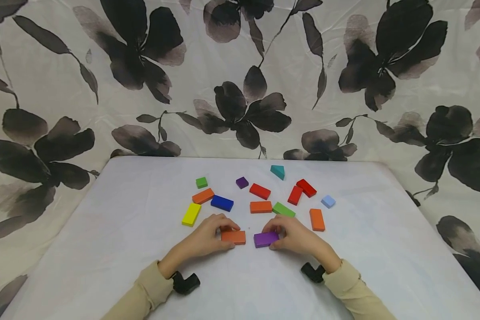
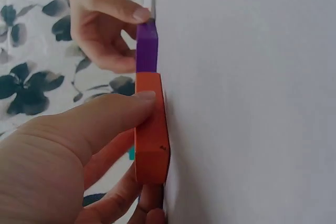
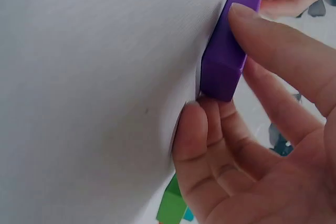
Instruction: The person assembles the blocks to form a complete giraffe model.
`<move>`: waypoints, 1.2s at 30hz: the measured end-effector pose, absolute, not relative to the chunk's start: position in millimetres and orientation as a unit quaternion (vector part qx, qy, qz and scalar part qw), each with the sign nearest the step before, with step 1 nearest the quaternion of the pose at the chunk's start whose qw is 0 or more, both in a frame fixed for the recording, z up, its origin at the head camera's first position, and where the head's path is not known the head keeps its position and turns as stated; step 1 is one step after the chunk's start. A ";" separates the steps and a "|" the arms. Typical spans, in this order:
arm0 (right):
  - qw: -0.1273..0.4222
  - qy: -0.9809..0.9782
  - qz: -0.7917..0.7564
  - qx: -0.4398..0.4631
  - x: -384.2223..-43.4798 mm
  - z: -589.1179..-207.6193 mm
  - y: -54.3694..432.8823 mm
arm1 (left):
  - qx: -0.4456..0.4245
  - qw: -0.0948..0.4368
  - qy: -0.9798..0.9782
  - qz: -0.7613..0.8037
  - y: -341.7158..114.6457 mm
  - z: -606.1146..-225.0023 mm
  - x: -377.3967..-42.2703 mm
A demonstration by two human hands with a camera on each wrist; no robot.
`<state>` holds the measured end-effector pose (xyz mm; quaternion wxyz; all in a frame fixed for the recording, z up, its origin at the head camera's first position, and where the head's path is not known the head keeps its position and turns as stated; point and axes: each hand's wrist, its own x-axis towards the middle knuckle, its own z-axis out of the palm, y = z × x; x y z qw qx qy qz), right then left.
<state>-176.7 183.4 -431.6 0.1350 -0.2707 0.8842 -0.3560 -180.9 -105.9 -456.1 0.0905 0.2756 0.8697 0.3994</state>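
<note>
My left hand (image 1: 208, 235) pinches an orange rectangular block (image 1: 236, 238) between thumb and fingers, low on the white table. A purple rectangular block (image 1: 264, 240) is held the same way by my right hand (image 1: 296, 235), a short gap to the right of the orange one. In the left wrist view the thumb lies on the near long side of the orange block (image 2: 151, 156). The right wrist view shows the thumb on the side of the purple block (image 3: 223, 56), with the other fingers curled near its end.
Beyond the hands lie several loose blocks: a yellow block (image 1: 191, 214), a blue block (image 1: 222, 203), a light green block (image 1: 283, 209), a red block (image 1: 260, 191), a teal triangular block (image 1: 278, 171) and a light blue block (image 1: 328, 201). Floral cloth (image 1: 208, 66) hangs behind the table (image 1: 124, 231).
</note>
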 end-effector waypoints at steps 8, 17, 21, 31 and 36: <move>0.130 0.886 -0.362 -0.258 -184.8 -431.1 175.2 | 0.284 0.072 0.852 0.434 -100.1 -468.4 -192.8; 0.137 0.887 -0.369 -0.241 -191.8 -431.3 171.8 | 0.307 0.047 0.845 0.435 -96.4 -474.4 -197.4; 0.137 0.881 -0.382 -0.244 -193.3 -431.1 173.6 | 0.307 0.012 0.857 0.413 -90.4 -473.3 -194.1; 0.141 0.874 -0.391 -0.252 -193.5 -434.9 174.0 | 0.284 -0.040 0.874 0.393 -78.4 -480.6 -192.0; 0.136 0.870 -0.397 -0.258 -193.0 -438.0 173.1 | 0.287 -0.029 0.876 0.386 -73.0 -480.6 -192.6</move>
